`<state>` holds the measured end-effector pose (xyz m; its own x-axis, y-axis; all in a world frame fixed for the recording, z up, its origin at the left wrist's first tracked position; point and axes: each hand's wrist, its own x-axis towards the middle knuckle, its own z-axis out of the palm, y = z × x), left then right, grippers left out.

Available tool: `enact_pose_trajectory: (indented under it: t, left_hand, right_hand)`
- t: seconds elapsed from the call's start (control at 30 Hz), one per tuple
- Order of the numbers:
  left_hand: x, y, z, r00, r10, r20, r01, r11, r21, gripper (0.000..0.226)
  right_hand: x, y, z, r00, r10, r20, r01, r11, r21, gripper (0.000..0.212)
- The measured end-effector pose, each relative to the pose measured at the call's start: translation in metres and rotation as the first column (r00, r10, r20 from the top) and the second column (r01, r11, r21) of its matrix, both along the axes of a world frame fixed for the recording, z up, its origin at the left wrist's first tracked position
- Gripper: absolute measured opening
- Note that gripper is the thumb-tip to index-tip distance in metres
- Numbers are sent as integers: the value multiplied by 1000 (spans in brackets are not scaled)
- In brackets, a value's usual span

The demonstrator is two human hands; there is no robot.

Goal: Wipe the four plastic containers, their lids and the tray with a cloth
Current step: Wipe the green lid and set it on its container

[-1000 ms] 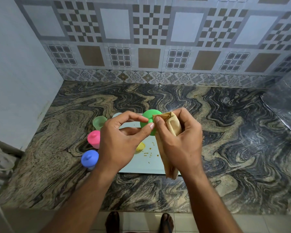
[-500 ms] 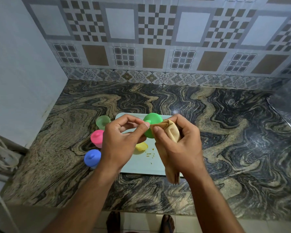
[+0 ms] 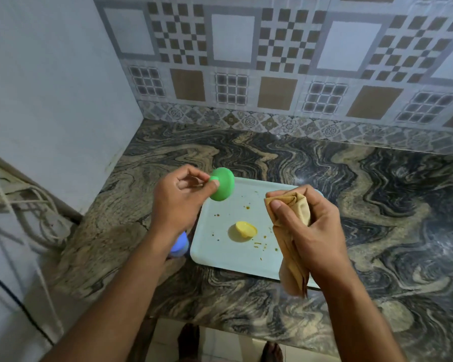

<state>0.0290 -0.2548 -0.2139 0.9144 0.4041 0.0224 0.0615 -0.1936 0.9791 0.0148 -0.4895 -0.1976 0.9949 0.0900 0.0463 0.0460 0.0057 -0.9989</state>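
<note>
The green lid (image 3: 222, 184) is pinched at its edge between the thumb and fingertips of the left hand (image 3: 179, 195), held up in the air over the far left corner of the tray (image 3: 220, 253), probably so that both faces can be reached and checked without touching the soiled tray. It looks like smooth, matte, domed plastic, tilted on edge, and no smear shows on the side facing the camera. The right hand (image 3: 305, 226) is closed around a folded tan cloth (image 3: 292, 231), bunched at the thumb with its loose tail hanging down past the near edge of the tray; it is well apart from the lid, so no wiping contact is being made now. The pale tray lies flat on the marbled bench (image 3: 377, 205), and its surface carries scattered brown crumbs and specks, so it appears not yet wiped. A yellow lid (image 3: 243, 229) rests on the tray near its middle, seemingly waiting its turn. A blue container (image 3: 179, 245) stands just beside the tray's left edge, mostly hidden under the left wrist.
</note>
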Motion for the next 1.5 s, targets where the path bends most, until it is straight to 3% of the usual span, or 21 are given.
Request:
enact_pose_trajectory:
  t: [0.17,0.37,0.53,0.83,0.93,1.1,1.5]
  left_hand:
    - [43,65,-31,996,69,-57,-48,951,305,13]
    - [84,93,-71,971,93,-221,47,830,556,20]
    - [100,96,-89,938,90,-334,134,795,591,23]
    - [106,91,-94,905,107,-412,191,763,618,24]
    - [107,90,-94,908,112,-404,185,757,627,23]
    - [108,91,-97,914,114,-389,173,758,629,21]
    - [96,95,-115,957,28,-287,167,757,631,21]
  right_hand:
    - [0,-5,-4,1000,-16,2,16,1000,-24,5]
    - [-8,0,-8,1000,10,3,-10,999,-46,10]
    - [-14,1,-4,1000,0,2,0,999,-48,27]
    - [-17,-2,-7,999,-15,-47,12,997,-80,16]
    - [-17,-2,-5,999,-17,-43,14,997,-72,22]
    - [-14,-4,-7,999,-6,-37,3,997,-75,12]
    - [-6,-20,0,997,-82,-11,81,994,-74,13]
